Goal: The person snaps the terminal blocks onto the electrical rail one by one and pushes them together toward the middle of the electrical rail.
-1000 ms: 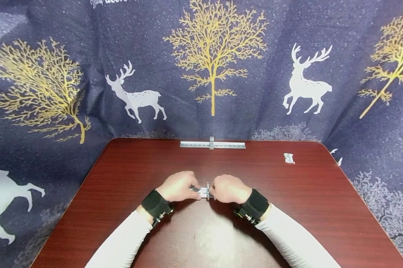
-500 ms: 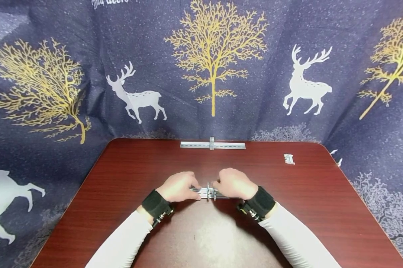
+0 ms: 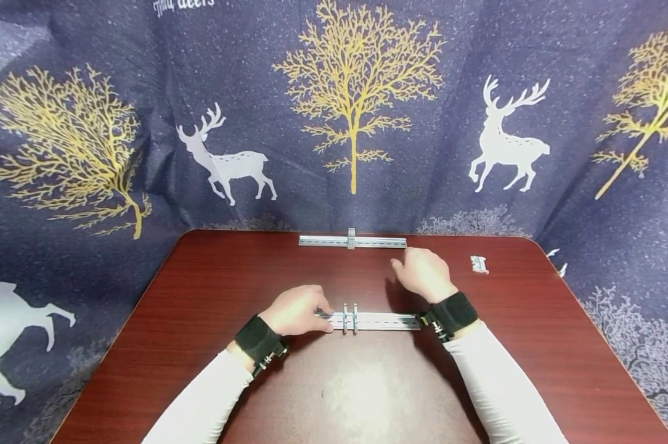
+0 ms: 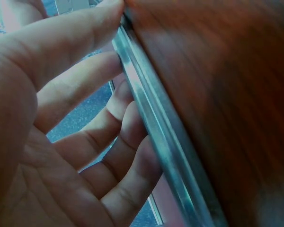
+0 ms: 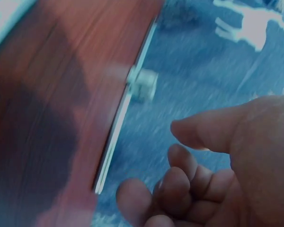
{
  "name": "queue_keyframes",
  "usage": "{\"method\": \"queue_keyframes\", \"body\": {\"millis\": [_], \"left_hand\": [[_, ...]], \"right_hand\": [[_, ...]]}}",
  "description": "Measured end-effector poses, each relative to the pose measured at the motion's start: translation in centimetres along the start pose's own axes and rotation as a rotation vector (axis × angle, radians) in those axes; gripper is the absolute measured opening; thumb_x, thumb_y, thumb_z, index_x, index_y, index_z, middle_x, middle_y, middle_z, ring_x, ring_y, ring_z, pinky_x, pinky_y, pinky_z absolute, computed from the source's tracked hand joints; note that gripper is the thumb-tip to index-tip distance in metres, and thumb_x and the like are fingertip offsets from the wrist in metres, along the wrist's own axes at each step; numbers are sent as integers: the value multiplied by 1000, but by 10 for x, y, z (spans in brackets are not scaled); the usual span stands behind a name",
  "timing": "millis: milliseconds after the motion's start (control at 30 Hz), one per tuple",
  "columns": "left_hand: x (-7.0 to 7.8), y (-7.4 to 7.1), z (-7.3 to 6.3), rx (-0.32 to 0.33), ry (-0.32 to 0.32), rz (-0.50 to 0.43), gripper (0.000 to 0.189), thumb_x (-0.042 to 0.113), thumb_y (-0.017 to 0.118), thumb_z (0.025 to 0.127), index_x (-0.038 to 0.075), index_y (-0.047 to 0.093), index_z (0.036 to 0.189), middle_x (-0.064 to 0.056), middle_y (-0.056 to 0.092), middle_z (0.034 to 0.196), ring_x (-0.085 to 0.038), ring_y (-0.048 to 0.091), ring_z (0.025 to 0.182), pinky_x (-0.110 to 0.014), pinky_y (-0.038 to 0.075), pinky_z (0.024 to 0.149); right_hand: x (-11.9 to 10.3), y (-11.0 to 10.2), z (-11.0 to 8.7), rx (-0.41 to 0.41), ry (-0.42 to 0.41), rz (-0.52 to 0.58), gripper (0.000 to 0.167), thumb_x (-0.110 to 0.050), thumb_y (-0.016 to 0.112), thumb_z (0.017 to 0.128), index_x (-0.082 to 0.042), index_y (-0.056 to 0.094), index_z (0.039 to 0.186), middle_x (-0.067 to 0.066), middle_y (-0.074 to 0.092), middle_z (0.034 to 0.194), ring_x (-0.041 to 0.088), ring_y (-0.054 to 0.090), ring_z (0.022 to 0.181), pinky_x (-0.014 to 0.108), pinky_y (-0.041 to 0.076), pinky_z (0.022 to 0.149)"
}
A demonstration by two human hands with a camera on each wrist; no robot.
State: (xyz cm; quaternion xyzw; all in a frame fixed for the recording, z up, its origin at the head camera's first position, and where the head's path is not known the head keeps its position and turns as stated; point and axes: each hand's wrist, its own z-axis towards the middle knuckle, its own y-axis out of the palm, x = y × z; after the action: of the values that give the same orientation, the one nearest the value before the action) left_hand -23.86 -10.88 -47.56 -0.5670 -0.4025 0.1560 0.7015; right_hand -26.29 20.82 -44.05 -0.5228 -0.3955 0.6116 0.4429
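Observation:
A slotted silver DIN rail [image 3: 386, 321] lies across the middle of the table. My left hand [image 3: 294, 309] holds its left end, thumb at the near edge and fingers at the far one. In the left wrist view the fingertips [image 4: 146, 156] press along the rail's side [image 4: 156, 113]. Two narrow upright clip pieces [image 3: 355, 318] sit side by side on the rail, just right of that hand. Off the rail, my right hand [image 3: 424, 273] hovers over the table with loosely bent fingers and nothing in them. The right wrist view shows its thumb [image 5: 203, 130] apart from the fingers.
At the far table edge lies another slotted rail [image 3: 323, 241] with a clip block [image 3: 351, 238] at its middle. A small whitish connector-like piece [image 3: 479, 264] lies at the back right, beyond my right hand. A dark patterned cloth [image 3: 312, 209] hangs behind the table [image 3: 234, 265].
My right hand has left the clip pieces on the rail and moved up and to the right, uncovering the rail's right part. The left hand has stayed in place.

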Motion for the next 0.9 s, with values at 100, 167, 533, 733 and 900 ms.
{"method": "queue_keyframes", "body": {"millis": [100,167,533,733,900], "left_hand": [[0,0,0,-3,-1,-1,28,35,97,84,21,91,107,8,71,92,-9,65,85,-31,53,70],[0,0,0,-5,-1,-1,28,35,97,84,21,91,107,8,71,93,-10,66,85,-31,53,70],[0,1,0,-1,-1,11,28,37,97,85,22,91,108,9,72,94,-10,67,87,-31,55,71],[-1,2,0,-1,-8,14,29,40,96,85,24,91,108,10,71,94,-8,66,87,-30,54,72],[-1,2,0,-2,-6,11,29,40,96,85,23,91,109,10,71,94,-8,66,86,-30,54,71]], "right_hand": [[16,-2,6,-1,50,7,41,-41,63,106,-5,73,87,27,77,101,48,76,89,64,58,65],[27,-4,9,-11,81,9,42,-41,62,107,-5,73,88,28,77,104,49,76,91,63,58,65],[81,-2,20,26,163,-13,51,-38,61,106,12,72,105,39,73,112,58,73,97,70,59,74],[104,-4,21,60,251,-17,60,-40,65,103,18,66,117,42,68,118,60,71,104,72,58,76],[120,-8,19,58,302,0,71,-41,68,103,25,58,128,47,60,123,65,65,112,74,55,87]]}}
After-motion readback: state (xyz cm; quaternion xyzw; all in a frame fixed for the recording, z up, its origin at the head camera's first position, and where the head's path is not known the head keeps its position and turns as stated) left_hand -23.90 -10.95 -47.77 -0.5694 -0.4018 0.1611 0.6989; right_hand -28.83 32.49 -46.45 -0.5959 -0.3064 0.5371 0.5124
